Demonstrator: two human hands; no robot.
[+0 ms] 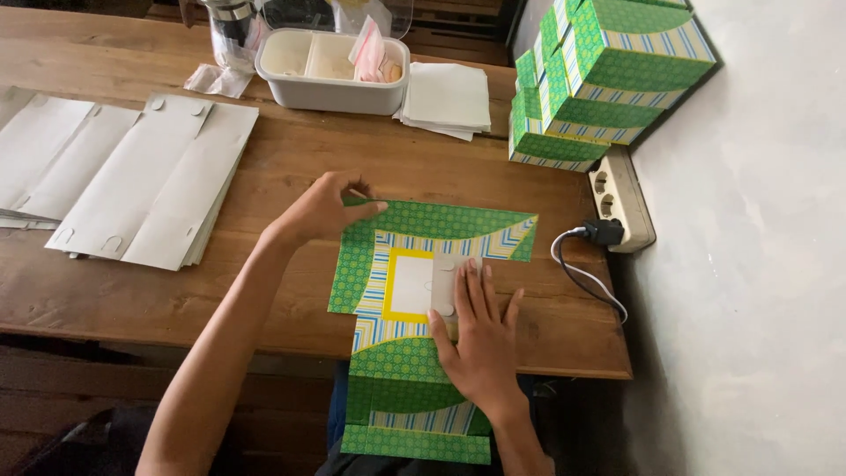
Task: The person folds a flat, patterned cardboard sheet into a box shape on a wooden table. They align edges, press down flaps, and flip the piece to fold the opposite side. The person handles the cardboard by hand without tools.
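A flat green patterned cardboard box blank (414, 264), with striped bands and a yellow-framed white window, lies on the wooden table (291, 167) and hangs over its near edge. My left hand (322, 207) pinches the blank's upper left flap between thumb and fingers. My right hand (476, 330) lies flat, fingers spread, pressing the blank's middle beside the window.
Stacks of flat white blanks (132, 176) lie at the left. A white tub (333, 66) and white paper sheets (445, 99) stand at the back. Folded green boxes (599, 70) are piled at the back right. A power strip (621, 198) with a plugged cable lies at the table's right end.
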